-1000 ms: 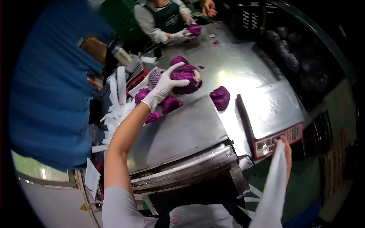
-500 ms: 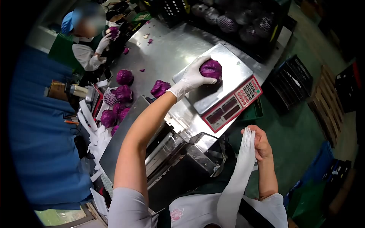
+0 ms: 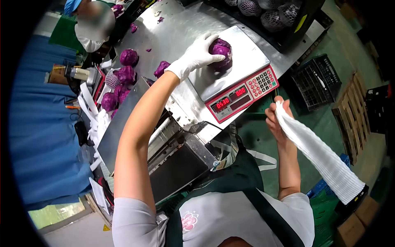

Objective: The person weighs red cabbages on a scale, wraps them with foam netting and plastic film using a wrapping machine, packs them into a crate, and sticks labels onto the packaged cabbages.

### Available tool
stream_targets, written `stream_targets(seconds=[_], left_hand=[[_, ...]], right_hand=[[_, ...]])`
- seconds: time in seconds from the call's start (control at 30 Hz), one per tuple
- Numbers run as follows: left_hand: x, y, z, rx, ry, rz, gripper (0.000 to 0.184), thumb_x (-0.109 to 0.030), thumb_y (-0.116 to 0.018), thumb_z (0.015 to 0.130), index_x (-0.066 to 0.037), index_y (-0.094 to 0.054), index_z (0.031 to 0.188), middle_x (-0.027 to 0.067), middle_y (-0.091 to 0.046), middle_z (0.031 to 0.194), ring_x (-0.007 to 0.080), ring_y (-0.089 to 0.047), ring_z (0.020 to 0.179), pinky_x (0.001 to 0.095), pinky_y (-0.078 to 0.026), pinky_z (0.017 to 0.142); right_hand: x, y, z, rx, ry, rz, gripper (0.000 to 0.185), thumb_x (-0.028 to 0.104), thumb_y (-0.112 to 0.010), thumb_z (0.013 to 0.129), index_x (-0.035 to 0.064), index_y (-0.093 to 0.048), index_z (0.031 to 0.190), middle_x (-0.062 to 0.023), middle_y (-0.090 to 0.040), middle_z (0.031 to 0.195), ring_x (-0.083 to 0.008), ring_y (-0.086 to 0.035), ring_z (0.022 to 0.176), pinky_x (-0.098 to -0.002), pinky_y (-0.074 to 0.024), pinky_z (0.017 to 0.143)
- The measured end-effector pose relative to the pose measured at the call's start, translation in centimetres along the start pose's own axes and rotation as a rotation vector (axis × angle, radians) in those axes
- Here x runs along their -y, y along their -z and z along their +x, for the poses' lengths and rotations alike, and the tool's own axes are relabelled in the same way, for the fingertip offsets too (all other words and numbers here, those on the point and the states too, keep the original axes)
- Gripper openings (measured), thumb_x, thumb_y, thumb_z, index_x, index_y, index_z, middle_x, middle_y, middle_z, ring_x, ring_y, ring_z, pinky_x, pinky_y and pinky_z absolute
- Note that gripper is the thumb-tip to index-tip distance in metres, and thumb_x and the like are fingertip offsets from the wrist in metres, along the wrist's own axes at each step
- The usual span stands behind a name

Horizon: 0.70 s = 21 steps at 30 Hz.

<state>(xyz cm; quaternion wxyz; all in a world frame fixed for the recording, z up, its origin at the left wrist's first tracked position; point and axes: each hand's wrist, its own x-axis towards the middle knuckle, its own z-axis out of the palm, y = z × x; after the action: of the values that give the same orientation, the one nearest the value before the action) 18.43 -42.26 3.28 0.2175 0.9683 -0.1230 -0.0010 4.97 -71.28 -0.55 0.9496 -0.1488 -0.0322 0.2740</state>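
My left hand [image 3: 196, 57], in a white glove, has its thumb and fingers round the left side of a purple cabbage [image 3: 221, 52]. The cabbage rests on the metal plate of a red scale [image 3: 242, 92], whose lit display reads 0.530. To the right of the scale's front, my bare right hand [image 3: 279, 115] is closed on one end of a white ribbed net sleeve [image 3: 321, 154], which hangs out to the lower right. Another purple cabbage [image 3: 161, 69] lies left of the scale, partly hidden by my left wrist.
Several cabbages [image 3: 129, 57] lie on the metal table [image 3: 173, 29] at the left, near white sleeves [image 3: 88, 99]. A dark crate [image 3: 284, 31] of netted cabbages stands at the top. Across the table is a person [image 3: 92, 22]. A pallet [image 3: 356, 117] lies right.
My left hand carried the cabbage from the pile at the left to the scale. My right hand moved off the scale's front with the sleeve, which has swung out to the right. The display is now lit.
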Motion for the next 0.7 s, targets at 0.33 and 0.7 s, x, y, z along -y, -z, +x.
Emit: stream_targets(seconds=[0.33,0.7], left_hand=[[-15.8,-4.9,-11.9,-0.224,0.091,-1.173,0.056,-0.009,-0.063,0.081,0.003,-0.039,0.131,0.013,-0.044,0.13,0.019,-0.042,0.119,0.0308,-0.033,0.099],[-10.5,-2.0,-14.0,-0.275,0.281,-1.523,0.02,-0.01,-0.06,0.084,0.003,-0.057,0.099,0.0068,-0.062,0.09,0.0124,-0.059,0.083,0.027,-0.048,0.078]], right_hand=[[-3.1,-3.1,3.9,-0.268,0.658,-1.104,0.025,0.02,-0.066,0.082,-0.0039,-0.067,0.09,-0.0164,-0.053,0.122,-0.0164,-0.054,0.093,-0.028,-0.043,0.084],[-1.6,-3.1,6.4,-0.149,-0.128,-0.682,0.047,0.037,-0.049,0.091,-0.0018,-0.05,0.118,-0.0142,-0.061,0.102,-0.018,-0.058,0.09,-0.0306,-0.0463,0.082]])
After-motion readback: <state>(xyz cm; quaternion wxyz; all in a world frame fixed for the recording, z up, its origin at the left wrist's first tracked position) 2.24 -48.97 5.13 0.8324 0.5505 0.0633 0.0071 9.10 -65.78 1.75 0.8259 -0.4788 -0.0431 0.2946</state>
